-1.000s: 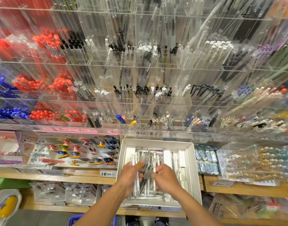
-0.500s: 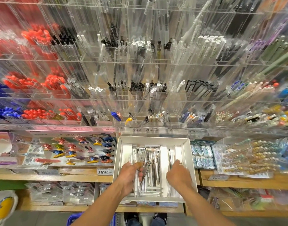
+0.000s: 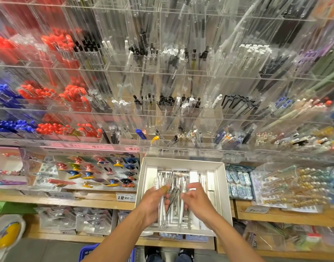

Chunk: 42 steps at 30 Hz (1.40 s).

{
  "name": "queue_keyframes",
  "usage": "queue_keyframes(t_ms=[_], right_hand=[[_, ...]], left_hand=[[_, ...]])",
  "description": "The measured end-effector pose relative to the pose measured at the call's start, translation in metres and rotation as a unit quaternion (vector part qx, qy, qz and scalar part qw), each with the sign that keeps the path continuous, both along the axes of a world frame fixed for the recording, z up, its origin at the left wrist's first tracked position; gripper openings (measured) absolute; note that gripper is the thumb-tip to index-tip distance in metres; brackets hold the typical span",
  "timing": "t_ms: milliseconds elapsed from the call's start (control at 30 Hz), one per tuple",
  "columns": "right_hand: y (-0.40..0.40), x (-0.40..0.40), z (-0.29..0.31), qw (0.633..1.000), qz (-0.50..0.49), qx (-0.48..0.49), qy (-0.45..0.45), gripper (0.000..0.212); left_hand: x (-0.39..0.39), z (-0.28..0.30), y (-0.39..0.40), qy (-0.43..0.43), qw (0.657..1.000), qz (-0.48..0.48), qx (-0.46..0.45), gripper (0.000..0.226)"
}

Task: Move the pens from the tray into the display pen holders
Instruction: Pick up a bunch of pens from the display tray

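A white cardboard tray (image 3: pixel 222 178) rests on the wooden shelf and holds several clear and silver pens (image 3: pixel 178 177). My left hand (image 3: pixel 153 201) is shut on a bundle of these pens (image 3: pixel 165 205), held upright over the tray. My right hand (image 3: pixel 197 198) hovers just right of the bundle with its fingers apart, touching or nearly touching the pens. Above the tray rise tiers of clear acrylic pen holders (image 3: pixel 181 114) filled with black, white, red and blue pens.
A price rail (image 3: pixel 109 147) runs between the holders and the shelf. Left of the tray lies a card of colourful clips (image 3: pixel 98 171); packs of erasers (image 3: pixel 238 182) and gold-tipped pens (image 3: pixel 294 188) lie to the right. A blue basket (image 3: pixel 86 252) sits below.
My right hand left the tray's right side and came back to the bundle in my left hand. The left hand kept hold of the pens and rose slightly.
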State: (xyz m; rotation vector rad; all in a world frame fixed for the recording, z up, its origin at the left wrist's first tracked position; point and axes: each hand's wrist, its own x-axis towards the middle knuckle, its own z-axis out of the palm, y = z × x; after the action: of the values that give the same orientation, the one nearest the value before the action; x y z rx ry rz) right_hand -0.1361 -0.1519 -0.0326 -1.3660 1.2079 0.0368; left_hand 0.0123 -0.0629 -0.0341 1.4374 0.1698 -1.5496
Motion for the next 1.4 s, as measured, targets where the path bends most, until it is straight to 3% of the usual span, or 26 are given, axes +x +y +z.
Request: queue_keyframes(t_ms=[67,233,333,400,500,700,800,1000,1200,1300,1400], right_hand=[[0.009,0.011,0.009,0.998,0.056,-0.012,-0.023,0.022],[0.019,0.023,0.008,0.997,0.022,-0.047,-0.051,0.022],[0.001,0.019,0.001,0.996,0.052,0.008,-0.068,0.019],[-0.021,0.021,-0.012,0.999,-0.018,-0.019,-0.036,0.018],[-0.042,0.029,-0.035,0.975,-0.186,-0.083,0.090,0.021],[-0.041,0.047,-0.063,0.983,-0.161,-0.058,0.064,0.007],[-0.044,0.044,-0.055,0.983,-0.160,-0.076,0.048,0.015],[-0.062,0.017,0.000,0.973,-0.019,-0.229,-0.027,0.005],[-0.071,0.023,0.044,0.985,0.106,-0.089,-0.104,0.009],[-0.060,0.036,0.038,0.984,0.103,-0.037,-0.138,0.008],[-0.047,0.040,0.023,0.985,0.056,0.004,-0.166,0.008]], left_hand=[[-0.003,0.001,-0.002,0.032,0.999,-0.018,-0.039,0.051],[-0.008,0.001,-0.003,0.042,0.997,-0.030,-0.061,0.048],[-0.005,0.003,-0.001,0.071,0.996,-0.004,-0.052,0.036],[0.001,0.002,0.001,0.064,0.997,0.019,-0.044,0.032],[0.007,-0.003,0.004,0.080,0.993,0.076,-0.038,0.027],[0.007,-0.009,0.003,0.102,0.989,0.079,-0.068,0.020],[0.010,-0.011,0.004,0.109,0.987,0.093,-0.074,0.028],[0.022,-0.010,-0.001,0.066,0.994,0.079,-0.045,0.045],[0.021,-0.005,-0.006,0.060,0.994,0.046,-0.084,0.055],[0.015,0.000,-0.006,0.093,0.983,-0.037,-0.154,0.046],[0.004,0.003,-0.004,0.048,0.980,-0.112,-0.159,0.048]])
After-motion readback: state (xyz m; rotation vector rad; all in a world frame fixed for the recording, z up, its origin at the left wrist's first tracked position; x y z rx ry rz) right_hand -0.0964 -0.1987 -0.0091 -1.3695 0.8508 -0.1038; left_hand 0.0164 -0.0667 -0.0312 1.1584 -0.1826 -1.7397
